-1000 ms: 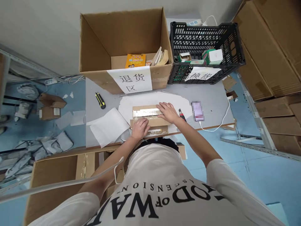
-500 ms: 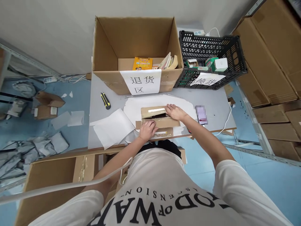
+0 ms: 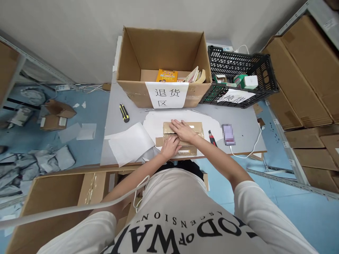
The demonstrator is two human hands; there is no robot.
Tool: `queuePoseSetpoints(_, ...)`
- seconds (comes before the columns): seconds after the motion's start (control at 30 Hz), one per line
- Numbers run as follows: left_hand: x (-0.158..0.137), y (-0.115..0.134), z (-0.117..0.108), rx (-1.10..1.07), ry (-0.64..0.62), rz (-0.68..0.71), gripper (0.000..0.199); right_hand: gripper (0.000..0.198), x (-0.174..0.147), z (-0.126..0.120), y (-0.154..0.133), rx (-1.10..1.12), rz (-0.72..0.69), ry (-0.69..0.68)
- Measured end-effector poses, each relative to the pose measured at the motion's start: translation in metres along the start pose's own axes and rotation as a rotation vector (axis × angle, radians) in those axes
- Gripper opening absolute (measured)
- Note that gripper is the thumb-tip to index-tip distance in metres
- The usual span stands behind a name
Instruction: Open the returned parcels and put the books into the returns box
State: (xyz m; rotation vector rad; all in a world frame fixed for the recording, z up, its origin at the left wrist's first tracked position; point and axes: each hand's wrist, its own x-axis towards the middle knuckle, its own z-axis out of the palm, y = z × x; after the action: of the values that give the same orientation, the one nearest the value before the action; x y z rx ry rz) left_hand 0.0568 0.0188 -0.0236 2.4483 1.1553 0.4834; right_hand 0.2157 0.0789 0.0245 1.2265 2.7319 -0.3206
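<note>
A small cardboard box lies in front of me on white paper, its top flaps down. Clear tape shines along its sides. My right hand lies flat across the middle of its top, fingers stretched toward the far left. Just below and to the left, my left hand rests on the box's near left part with slightly bent fingers, close to the right fingertips. Neither hand is wrapped round the box. To the right of the box lies a red and black utility knife.
A large open carton with books stands at the back, beside a black plastic crate holding small boxes. A yellow-black cutter and white sheets lie left. A phone with a cable lies right. Shelved cartons flank the table.
My right hand has moved left from the box's right end to its middle. The gap between the flaps has closed. The red knife now shows, and the view has shifted slightly.
</note>
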Motion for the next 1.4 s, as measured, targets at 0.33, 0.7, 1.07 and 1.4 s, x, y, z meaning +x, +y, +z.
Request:
queuePoseSetpoints(0.33,-0.03,-0.013,-0.014,0.176,-0.062,-0.1,0.058,0.051,0.033,-0.02,-0.021,-0.044,-0.039,-0.06)
queuePoseSetpoints(0.7,-0.024,0.0,-0.008,0.278,-0.226,-0.249,0.071,0.032,0.055,-0.017,-0.023,-0.043,-0.047,-0.12)
queuePoseSetpoints(1.07,-0.023,0.004,-0.016,0.338,-0.246,-0.266,0.076,0.055,0.014,-0.018,0.008,0.094,0.007,-0.02)
queuePoseSetpoints(1.4,0.0,0.044,0.002,0.324,-0.297,-0.093,0.079,0.053,-0.077,0.006,0.055,-0.138,0.435,-0.091)
